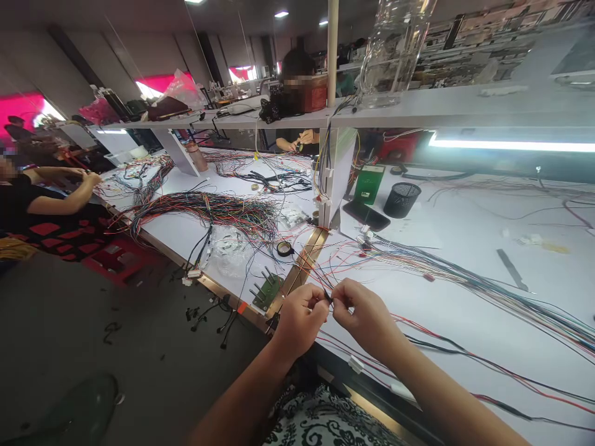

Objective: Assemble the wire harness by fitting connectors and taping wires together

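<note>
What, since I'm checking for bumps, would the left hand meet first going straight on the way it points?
Likely the right hand, which sits just ahead of the left hand, though the gap in depth is unclear.

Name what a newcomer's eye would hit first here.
Probably the glowing light tube under the shelf at upper right, then the thick tangle of multicoloured wires heaped left of centre. Nearer, at bottom centre, the left hand and right hand nearly meet, pinching a dark wire between them.
</note>
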`<state>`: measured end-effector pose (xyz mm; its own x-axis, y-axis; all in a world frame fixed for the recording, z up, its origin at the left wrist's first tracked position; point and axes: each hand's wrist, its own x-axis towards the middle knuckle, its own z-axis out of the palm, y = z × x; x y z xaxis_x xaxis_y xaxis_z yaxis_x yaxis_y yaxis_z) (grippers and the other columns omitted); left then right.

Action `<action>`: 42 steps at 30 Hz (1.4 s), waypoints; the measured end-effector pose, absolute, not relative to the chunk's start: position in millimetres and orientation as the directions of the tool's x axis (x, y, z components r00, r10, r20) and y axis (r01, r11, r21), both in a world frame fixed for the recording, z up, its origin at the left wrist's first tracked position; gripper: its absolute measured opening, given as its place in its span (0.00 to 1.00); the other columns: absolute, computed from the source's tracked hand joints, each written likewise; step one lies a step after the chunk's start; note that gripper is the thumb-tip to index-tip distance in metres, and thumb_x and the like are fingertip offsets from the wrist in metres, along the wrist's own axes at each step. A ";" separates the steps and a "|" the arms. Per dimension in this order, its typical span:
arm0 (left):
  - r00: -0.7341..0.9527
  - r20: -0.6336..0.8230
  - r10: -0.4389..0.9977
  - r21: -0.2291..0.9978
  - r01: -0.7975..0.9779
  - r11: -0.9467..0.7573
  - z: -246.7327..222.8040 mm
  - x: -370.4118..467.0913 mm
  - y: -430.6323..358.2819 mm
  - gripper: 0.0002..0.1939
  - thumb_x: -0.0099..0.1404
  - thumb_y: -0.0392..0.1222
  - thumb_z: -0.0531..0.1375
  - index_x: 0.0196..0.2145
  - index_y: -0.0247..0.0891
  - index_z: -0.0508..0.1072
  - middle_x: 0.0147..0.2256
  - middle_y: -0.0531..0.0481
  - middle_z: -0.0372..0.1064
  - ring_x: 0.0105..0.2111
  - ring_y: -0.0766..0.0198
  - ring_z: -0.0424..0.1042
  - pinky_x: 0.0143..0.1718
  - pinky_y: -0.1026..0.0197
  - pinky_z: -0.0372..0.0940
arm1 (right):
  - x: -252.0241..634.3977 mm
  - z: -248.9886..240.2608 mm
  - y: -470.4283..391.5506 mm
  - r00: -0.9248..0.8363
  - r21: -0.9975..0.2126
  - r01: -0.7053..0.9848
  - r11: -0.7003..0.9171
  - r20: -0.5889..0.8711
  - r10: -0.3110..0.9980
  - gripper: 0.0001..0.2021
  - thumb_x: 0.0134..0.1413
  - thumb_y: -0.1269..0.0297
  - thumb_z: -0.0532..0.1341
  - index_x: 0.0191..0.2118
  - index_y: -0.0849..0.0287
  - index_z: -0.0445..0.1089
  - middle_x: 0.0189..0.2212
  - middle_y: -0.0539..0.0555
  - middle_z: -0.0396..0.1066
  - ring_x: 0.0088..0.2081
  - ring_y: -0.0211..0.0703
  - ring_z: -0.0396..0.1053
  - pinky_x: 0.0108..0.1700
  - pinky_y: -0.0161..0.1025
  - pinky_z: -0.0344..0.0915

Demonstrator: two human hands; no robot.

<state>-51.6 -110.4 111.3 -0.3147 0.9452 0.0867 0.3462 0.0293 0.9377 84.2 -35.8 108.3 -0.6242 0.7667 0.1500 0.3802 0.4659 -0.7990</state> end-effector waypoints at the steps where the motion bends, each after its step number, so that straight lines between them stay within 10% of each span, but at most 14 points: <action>1: -0.311 0.050 0.949 0.962 0.270 0.038 110.5 -51.2 -109.9 0.07 0.57 0.33 0.53 0.23 0.38 0.64 0.22 0.56 0.63 0.24 0.68 0.62 0.28 0.65 0.57 | 83.7 107.2 -35.6 -0.619 -0.847 0.370 0.382 0.082 0.781 0.03 0.48 0.69 0.55 0.27 0.56 0.62 0.22 0.46 0.61 0.26 0.37 0.58 0.28 0.35 0.53; 8: -0.255 -0.067 0.965 0.967 -0.256 -0.001 94.3 -47.5 -107.8 0.04 0.57 0.35 0.55 0.25 0.37 0.65 0.17 0.57 0.63 0.21 0.66 0.65 0.30 0.62 0.62 | 78.3 96.6 -42.4 -0.706 -0.946 -0.048 -0.320 -0.195 0.680 0.08 0.54 0.61 0.55 0.28 0.58 0.61 0.20 0.46 0.61 0.26 0.36 0.61 0.33 0.36 0.60; 14: -0.243 -0.001 0.970 0.994 0.110 0.028 107.6 -54.5 -115.9 0.06 0.59 0.37 0.54 0.34 0.37 0.69 0.26 0.52 0.68 0.28 0.65 0.68 0.32 0.62 0.63 | 84.8 96.5 -37.3 -0.557 -0.950 0.290 0.112 -0.072 0.827 0.04 0.50 0.64 0.56 0.28 0.57 0.64 0.23 0.47 0.64 0.26 0.38 0.62 0.29 0.35 0.58; 19: -0.268 0.233 0.935 0.768 0.640 -0.009 116.0 -56.5 -117.0 0.02 0.59 0.36 0.57 0.31 0.38 0.69 0.30 0.52 0.69 0.28 0.66 0.67 0.33 0.63 0.61 | 87.8 102.0 -38.0 -0.602 -0.756 0.370 0.540 0.248 0.759 0.04 0.52 0.68 0.55 0.28 0.56 0.64 0.25 0.48 0.66 0.28 0.37 0.63 0.31 0.34 0.58; 25: -0.182 0.291 0.939 0.590 0.807 -0.026 114.6 -58.7 -115.8 0.08 0.63 0.35 0.53 0.26 0.39 0.65 0.24 0.55 0.63 0.26 0.67 0.63 0.31 0.63 0.56 | 88.3 104.0 -40.9 -0.649 -0.463 0.411 0.785 0.456 0.608 0.06 0.58 0.68 0.54 0.31 0.57 0.67 0.30 0.50 0.70 0.31 0.38 0.66 0.31 0.35 0.54; 30: -0.213 0.239 0.947 0.727 0.686 -0.029 113.7 -59.6 -113.7 0.08 0.58 0.31 0.53 0.22 0.39 0.61 0.22 0.56 0.57 0.25 0.68 0.57 0.29 0.64 0.53 | 84.8 106.6 -41.4 -0.641 -0.699 0.373 0.610 0.280 0.714 0.04 0.52 0.70 0.54 0.29 0.57 0.65 0.27 0.50 0.67 0.29 0.39 0.63 0.32 0.36 0.56; 33: -0.222 0.150 0.963 0.875 0.483 -0.025 109.5 -59.5 -110.6 0.08 0.56 0.30 0.51 0.22 0.39 0.61 0.22 0.56 0.57 0.25 0.68 0.58 0.28 0.65 0.54 | 81.0 102.9 -42.3 -0.645 -0.977 0.192 0.094 -0.053 0.762 0.03 0.51 0.67 0.54 0.29 0.57 0.63 0.23 0.47 0.63 0.27 0.38 0.62 0.32 0.36 0.60; 36: -0.223 0.071 0.972 0.941 0.339 0.009 108.5 -59.0 -109.0 0.07 0.55 0.31 0.51 0.22 0.38 0.63 0.21 0.56 0.58 0.23 0.68 0.58 0.26 0.65 0.55 | 82.5 99.0 -40.1 -0.703 -0.946 -0.015 -0.323 -0.219 0.677 0.05 0.52 0.63 0.54 0.29 0.58 0.62 0.21 0.46 0.60 0.26 0.37 0.62 0.35 0.38 0.64; 39: -0.256 0.087 0.963 0.909 0.417 0.029 113.5 -58.2 -110.1 0.07 0.56 0.33 0.53 0.23 0.38 0.65 0.22 0.56 0.60 0.24 0.68 0.59 0.27 0.65 0.55 | 92.8 103.6 -32.7 -0.678 -0.974 0.005 -0.228 -0.171 0.715 0.05 0.52 0.65 0.55 0.33 0.58 0.66 0.26 0.48 0.65 0.30 0.38 0.65 0.38 0.39 0.65; 42: -0.268 0.144 0.953 0.838 0.545 0.026 118.8 -57.0 -111.5 0.07 0.57 0.34 0.54 0.23 0.38 0.66 0.22 0.56 0.61 0.24 0.67 0.60 0.28 0.64 0.55 | 103.5 115.6 -25.9 -0.650 -0.965 0.162 0.206 0.053 0.758 0.08 0.53 0.65 0.56 0.39 0.57 0.69 0.34 0.52 0.70 0.36 0.42 0.68 0.41 0.41 0.65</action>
<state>-57.0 -111.5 118.8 -0.2679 0.9526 0.1443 0.5454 0.0264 0.8377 103.5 -25.9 115.6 -0.6498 0.7582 0.0531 0.1618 0.2063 -0.9650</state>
